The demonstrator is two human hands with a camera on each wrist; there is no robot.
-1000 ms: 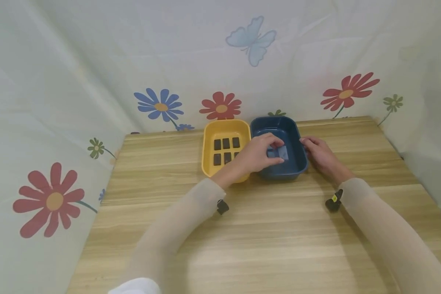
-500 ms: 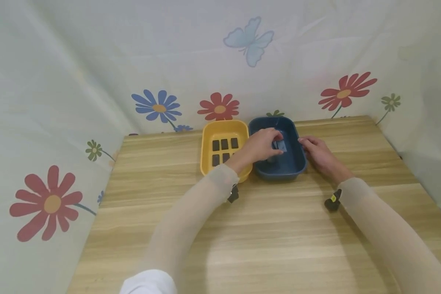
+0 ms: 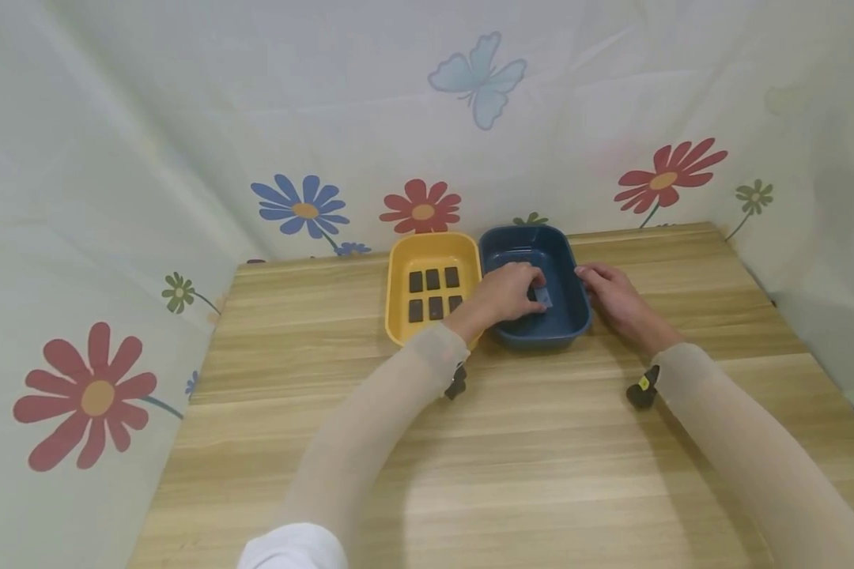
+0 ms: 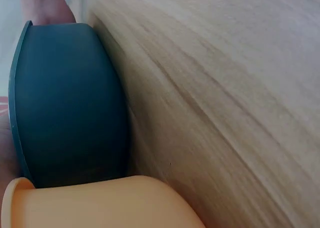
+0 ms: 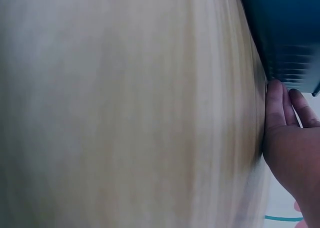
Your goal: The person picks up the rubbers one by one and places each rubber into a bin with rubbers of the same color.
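In the head view my left hand [image 3: 504, 292] reaches over the near bin walls into the dark blue plastic bin [image 3: 534, 342]. Thumb and fingers curl round a small flat block [image 3: 544, 295], which shows a pale blue sheen. The palm covers part of the bin's floor. My right hand [image 3: 615, 300] grips the bin's right rim, thumb side on top; the right wrist view shows its fingers [image 5: 275, 105] against the outer wall. Directly left of the blue bin stands a yellow bin [image 3: 396, 316] with several dark rectangular blocks [image 3: 432, 279] set in rows.
Both bins stand side by side near the far edge of a wood-grain table [image 3: 512, 474]. A pale cloth backdrop [image 3: 313, 95] with printed flowers and a butterfly rises behind and at the sides. Black wrist cameras [image 3: 643, 389] hang under the sleeves.
My left hand shifts slightly up and away with the pale piece, then lowers again within the blue bin. The right hand stays at the rim. The head view drifts a little.
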